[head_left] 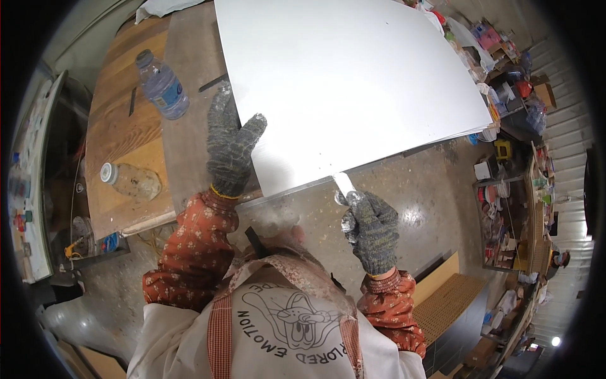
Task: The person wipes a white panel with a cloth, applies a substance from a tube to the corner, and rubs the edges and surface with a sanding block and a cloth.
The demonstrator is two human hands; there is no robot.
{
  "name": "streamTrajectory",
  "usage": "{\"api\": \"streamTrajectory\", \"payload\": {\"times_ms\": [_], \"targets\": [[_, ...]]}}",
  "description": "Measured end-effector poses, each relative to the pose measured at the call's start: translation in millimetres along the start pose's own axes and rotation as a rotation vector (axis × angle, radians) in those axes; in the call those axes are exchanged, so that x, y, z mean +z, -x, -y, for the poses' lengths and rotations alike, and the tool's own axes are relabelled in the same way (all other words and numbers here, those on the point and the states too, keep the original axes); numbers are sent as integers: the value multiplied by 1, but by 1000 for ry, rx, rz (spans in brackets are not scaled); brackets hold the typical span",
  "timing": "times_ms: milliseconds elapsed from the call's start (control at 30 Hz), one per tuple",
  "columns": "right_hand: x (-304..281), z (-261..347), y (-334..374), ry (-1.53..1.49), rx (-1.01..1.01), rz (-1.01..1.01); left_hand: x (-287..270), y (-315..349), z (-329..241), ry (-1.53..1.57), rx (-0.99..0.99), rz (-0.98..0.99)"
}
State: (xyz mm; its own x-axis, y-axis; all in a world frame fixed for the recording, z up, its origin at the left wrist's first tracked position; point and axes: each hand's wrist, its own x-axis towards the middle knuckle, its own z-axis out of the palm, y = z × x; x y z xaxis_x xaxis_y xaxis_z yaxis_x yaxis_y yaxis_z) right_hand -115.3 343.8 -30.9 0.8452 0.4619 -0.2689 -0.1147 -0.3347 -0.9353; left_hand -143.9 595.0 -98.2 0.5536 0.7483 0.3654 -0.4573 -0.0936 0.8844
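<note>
Both of my hands wear dark grey knitted work gloves with white smears on them. My left hand (230, 140) lies at the left edge of a large white sheet (353, 82), fingers stretched out and thumb spread over the sheet. My right hand (371, 230) is closed around a small flat white strip (344, 183). The strip's far end reaches the sheet's near edge, beside some tiny dark specks; whether it touches cannot be told. Further sheets show beneath the top one at its right corner.
A wooden tabletop (123, 136) at the left bears a clear plastic bottle (163, 88) and a lying jar with a white lid (136, 181). Loaded shelves (505, 221) stand along the right. A woven-topped bench (451, 303) is at the lower right, on the concrete floor (429, 202).
</note>
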Motion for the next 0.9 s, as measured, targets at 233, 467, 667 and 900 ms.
{"api": "streamTrajectory", "payload": {"times_ms": [233, 467, 667, 900], "targets": [[11, -18, -1, -100, 11, 32, -1, 2, -9, -57, 27, 40], [26, -30, 11, -195, -175, -135, -7, 2, -9, 14, -41, 65], [29, -43, 17, 539, -727, -172, -7, 4, -3, 7, 31, 79], [30, -36, 14, 589, -915, -331, -4, 3, -5, -10, 28, 77]]}}
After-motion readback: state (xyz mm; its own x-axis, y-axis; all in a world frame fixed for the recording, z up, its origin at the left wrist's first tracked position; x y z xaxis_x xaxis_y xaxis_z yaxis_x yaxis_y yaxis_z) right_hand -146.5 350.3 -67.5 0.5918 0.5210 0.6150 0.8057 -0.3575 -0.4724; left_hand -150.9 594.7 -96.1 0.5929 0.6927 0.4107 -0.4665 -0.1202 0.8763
